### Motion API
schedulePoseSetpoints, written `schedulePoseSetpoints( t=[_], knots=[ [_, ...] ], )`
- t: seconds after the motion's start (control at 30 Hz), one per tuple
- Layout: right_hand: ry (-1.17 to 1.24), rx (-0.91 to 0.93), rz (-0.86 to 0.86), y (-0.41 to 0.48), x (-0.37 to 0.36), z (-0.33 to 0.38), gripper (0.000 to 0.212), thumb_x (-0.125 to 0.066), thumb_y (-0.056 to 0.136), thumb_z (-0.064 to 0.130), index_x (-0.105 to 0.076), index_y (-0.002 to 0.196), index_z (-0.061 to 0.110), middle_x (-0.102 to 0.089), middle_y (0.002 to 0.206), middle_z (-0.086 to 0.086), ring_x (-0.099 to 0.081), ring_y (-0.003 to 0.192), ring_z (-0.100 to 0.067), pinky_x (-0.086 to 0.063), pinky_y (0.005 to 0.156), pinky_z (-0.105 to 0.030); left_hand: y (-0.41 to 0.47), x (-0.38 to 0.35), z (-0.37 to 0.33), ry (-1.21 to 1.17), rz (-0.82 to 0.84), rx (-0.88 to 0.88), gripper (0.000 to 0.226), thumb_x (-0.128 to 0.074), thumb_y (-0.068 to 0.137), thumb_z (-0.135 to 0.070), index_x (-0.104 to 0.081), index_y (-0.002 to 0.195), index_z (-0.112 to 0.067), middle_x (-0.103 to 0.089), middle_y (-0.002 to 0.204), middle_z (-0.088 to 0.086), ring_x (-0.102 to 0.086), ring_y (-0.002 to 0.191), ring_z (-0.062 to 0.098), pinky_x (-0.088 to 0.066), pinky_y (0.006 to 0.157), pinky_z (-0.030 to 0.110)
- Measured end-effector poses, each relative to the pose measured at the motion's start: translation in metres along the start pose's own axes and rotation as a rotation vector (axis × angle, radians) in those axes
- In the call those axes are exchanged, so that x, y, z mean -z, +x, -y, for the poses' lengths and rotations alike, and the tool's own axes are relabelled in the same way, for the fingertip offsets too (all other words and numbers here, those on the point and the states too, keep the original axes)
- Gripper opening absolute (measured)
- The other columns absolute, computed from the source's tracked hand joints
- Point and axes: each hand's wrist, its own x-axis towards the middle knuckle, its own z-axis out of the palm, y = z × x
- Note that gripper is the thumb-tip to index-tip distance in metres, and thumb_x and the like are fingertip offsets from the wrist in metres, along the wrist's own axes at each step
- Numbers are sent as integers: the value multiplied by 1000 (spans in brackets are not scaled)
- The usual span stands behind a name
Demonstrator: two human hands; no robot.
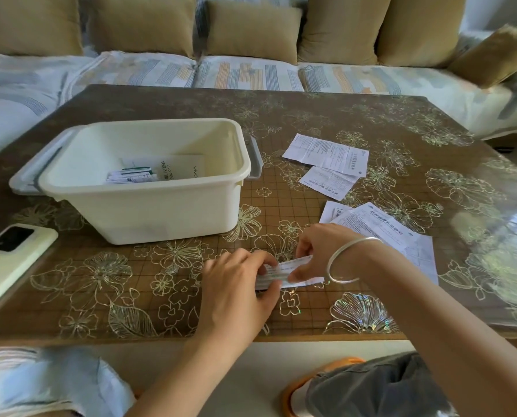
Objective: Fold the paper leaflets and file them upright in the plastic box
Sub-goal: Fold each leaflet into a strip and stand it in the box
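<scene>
Head view: the left hand (239, 284) and right hand (320, 251) meet over the near part of the desk (281, 115), both pinching one folded leaflet (284, 273). The leaflet is a narrow printed strip lying roughly level. The left thumb and fingers curl round its left end, and the right thumb and fingers nip its upper edge near the middle. Whether the strip touches the desk cannot be told. A silver bangle (332, 260) circles the right wrist.

The cream plastic box (167, 212) stands to the left, beyond the hands. Inside it a cluster of small folded papers (130, 176) sits on the floor of the box beside a white booklet (185, 170).

Right of the box, two unfolded leaflets (326, 153) overlap on the desk. Nearer, more loose sheets (386, 233) lie partly under the right forearm. A pale phone (13, 254) rests face down at the left edge. A sofa (251, 73) with tan cushions runs behind the desk.
</scene>
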Motion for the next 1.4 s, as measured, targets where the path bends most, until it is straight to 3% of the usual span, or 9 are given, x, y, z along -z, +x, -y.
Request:
schedulePoseSetpoints(
  t=[0.17,0.33,0.47,0.6,0.67,0.77,1.1,1.3,1.4],
  knots=[
    [202,-9,-132,-12,-13,-7,37,-72,76,49,-63,78,13,-65,75,-3,-48,60,-12,-39,54,-23,0,-1,-2,5,17,28,32,-66,77,-55,-63,106,-40,-56,89,-20,-51,86,7,-33,77,29],
    [845,44,-232,-35,-32,-3,47,-60,68,62,-68,80,17,-73,73,4,-69,69,-9,-55,60,-28,-1,-2,-2,23,10,38,32,-62,77,-58,-63,101,-37,-54,88,-18,-49,84,9,-28,74,29],
    [604,215,-463,-45,-59,-3,54,-35,87,68,-71,91,29,-69,79,11,-60,73,-4,-49,66,-29,1,0,3,15,45,31,34,-66,79,-56,-67,100,-30,-59,95,-14,-52,89,11,-34,79,31],
    [374,359,-582,-39,-75,-8,35,-41,95,43,-72,103,29,-68,103,21,-57,104,0,-50,84,-30,4,14,14,-117,166,13,34,-70,79,-53,-70,104,-30,-63,98,-17,-56,89,4,-44,81,31],
    [285,408,-599,-38,-80,-10,30,-45,95,37,-72,106,29,-65,108,22,-55,108,-1,-49,85,-31,6,26,18,-235,262,49,41,-72,79,-50,-63,116,-36,-62,106,-24,-56,94,-6,-47,82,17],
    [178,437,-596,-41,-82,-9,29,-46,94,37,-70,110,30,-62,112,20,-54,108,-6,-47,85,-30,13,39,22,-319,306,135,46,-70,82,-45,-55,125,-40,-58,113,-26,-55,95,-13,-43,75,3],
    [158,377,-514,-29,-56,2,20,-57,85,39,-73,93,29,-62,98,16,-54,92,-6,-54,72,-29,48,44,-6,255,465,73,38,-79,79,-33,-64,111,-19,-68,105,-4,-61,97,16,-52,85,34],
    [99,337,-429,-10,-37,13,25,-65,87,21,-63,112,24,-63,108,10,-56,97,-7,-43,80,-17,47,48,-11,297,435,48,30,-77,81,-33,-60,105,-25,-54,105,-3,-45,98,16,-38,76,29],
    [66,352,-374,-11,-28,20,16,-65,88,19,-68,102,26,-68,94,12,-61,88,-9,-48,76,-22,35,55,-12,203,367,29,24,-74,83,-28,-60,103,-27,-61,101,-8,-56,89,12,-46,72,25]
  ],
)
